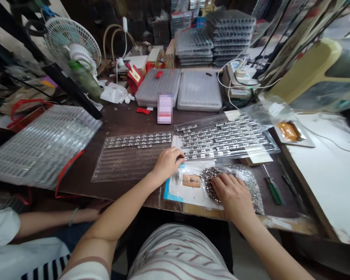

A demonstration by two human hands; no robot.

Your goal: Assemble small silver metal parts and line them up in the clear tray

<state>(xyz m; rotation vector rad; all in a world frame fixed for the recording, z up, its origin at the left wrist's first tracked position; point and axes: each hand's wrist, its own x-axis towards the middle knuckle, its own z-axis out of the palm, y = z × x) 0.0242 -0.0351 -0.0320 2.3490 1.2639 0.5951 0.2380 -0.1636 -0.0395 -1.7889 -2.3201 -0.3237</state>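
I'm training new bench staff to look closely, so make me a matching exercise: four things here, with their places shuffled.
1. Left hand
2. Right hand
3. Green-handled screwdriver
4. White electric fan

A. Behind a green bottle
B. At the heap of small metal parts
C. At the right-hand tray's near-left corner
D. Right of the clear plastic bag

Pairs: 1-C, 2-B, 3-D, 4-A
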